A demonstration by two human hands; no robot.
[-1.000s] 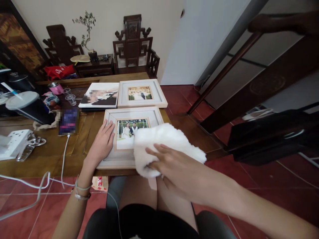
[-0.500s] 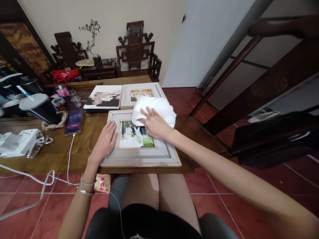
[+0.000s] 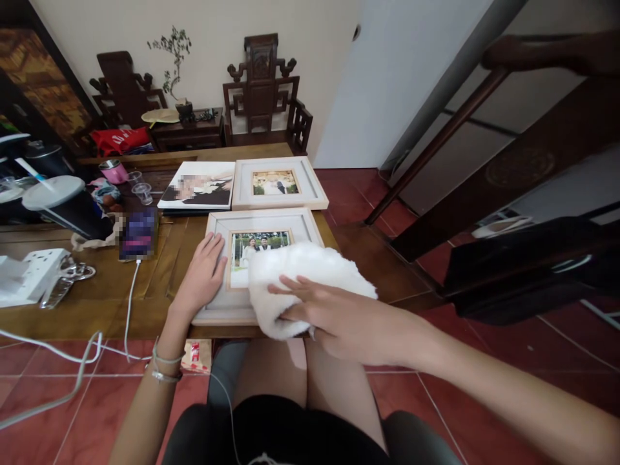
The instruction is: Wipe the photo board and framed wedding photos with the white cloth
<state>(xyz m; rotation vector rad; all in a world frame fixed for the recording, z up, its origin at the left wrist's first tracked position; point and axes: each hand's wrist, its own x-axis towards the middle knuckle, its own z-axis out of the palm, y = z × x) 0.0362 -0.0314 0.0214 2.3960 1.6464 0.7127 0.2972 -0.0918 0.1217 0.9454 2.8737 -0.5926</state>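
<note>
From your head, close behind and above your bare hands [image 3: 202, 271], the single camera faces forward and down.

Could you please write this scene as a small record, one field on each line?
Left hand: laid on the left border of the near picture frame
Right hand: on the white cloth
Cloth position: over the near frame's lower right part
Behind: far picture frame, with a black-and-white picture to its left
Table left: phone, power strip, lidded cup
</note>
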